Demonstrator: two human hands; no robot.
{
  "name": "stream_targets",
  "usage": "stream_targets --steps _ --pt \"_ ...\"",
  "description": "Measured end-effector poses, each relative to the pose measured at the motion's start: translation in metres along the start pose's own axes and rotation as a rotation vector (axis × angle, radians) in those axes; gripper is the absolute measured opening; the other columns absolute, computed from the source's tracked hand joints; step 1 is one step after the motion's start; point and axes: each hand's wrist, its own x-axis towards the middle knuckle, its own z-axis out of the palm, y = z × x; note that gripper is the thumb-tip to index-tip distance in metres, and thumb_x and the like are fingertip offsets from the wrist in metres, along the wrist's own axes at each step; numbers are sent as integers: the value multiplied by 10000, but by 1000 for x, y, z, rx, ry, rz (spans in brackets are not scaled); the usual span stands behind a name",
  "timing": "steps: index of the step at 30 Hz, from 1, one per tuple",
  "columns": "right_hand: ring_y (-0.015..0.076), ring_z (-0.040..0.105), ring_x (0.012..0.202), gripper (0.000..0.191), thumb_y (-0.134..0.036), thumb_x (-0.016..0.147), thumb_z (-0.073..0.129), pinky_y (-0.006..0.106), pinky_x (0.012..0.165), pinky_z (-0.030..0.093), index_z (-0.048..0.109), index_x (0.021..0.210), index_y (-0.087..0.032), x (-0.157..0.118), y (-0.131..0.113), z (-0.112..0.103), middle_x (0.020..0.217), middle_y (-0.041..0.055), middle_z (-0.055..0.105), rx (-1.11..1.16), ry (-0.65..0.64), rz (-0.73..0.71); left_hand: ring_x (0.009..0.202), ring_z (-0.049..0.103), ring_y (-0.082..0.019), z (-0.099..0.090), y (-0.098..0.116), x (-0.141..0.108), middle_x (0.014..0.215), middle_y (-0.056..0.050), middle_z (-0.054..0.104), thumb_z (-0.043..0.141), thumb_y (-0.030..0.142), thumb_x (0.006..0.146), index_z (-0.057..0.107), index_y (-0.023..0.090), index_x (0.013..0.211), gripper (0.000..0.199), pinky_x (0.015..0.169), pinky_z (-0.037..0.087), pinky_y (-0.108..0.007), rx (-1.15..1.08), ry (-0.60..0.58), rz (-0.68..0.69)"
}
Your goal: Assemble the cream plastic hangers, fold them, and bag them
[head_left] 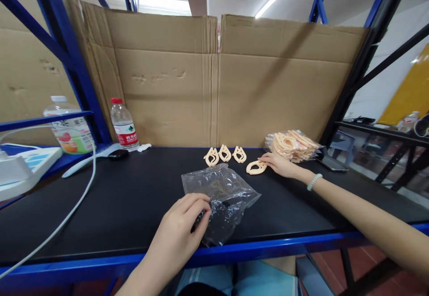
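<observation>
My left hand is closed at the near left side of a clear plastic bag, its thumb and fingers pinching the film. The bag lies crinkled and flat on the black tabletop. Out to the right, my right hand has its fingertips on the end of a beige folding hanger, folded up and lying on the table. Behind the bag, three more folded hangers stand in a short row: a left one, a middle one and a right one.
Beyond my right hand is a clear pack of beige hangers, with a dark flat object beside it. At the left stand a red-capped water bottle and a larger bottle; a white cable runs across the table. Cardboard walls the back.
</observation>
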Motion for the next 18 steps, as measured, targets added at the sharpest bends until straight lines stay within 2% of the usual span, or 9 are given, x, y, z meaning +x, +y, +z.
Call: stream_targets --steps 3,5,9,14,18 --pt "279 610 995 364 -191 932 375 454 912 510 652 1157 -120 -35 -18 -10 1055 166 626 -7 -6 12 901 632 -196 1 0 0 1000 -54 646 479 138 903 577 195 868 119 787 529 -352 10 -20 7" --pt "278 583 1071 381 -234 961 357 457 956 488 595 1237 -124 -56 -34 -16 1149 168 598 17 8 5 903 630 -195 2 -1 0 1004 -53 644 481 143 905 580 194 870 116 791 528 -351 13 -25 9" --pt "249 505 1222 385 -251 986 372 433 1039 435 499 1347 -208 -89 -68 -26 1340 115 518 77 14 -48 894 627 -189 3 -2 0 1012 -51 639 481 154 910 585 194 880 116 789 526 -346 17 -28 23" --pt "240 515 1206 394 -235 996 395 405 972 501 462 1382 -204 -122 -114 -31 1341 125 523 -33 19 -94 906 626 -193 4 -2 -2 1028 -52 638 479 157 914 585 193 891 115 801 525 -356 39 -43 21" --pt "253 541 1171 411 -270 1007 396 394 916 540 432 1408 -188 -147 -141 -28 1319 130 551 -151 48 -193 907 626 -194 4 -1 -2 1025 -49 642 477 148 916 583 192 885 119 806 524 -362 49 -61 24"
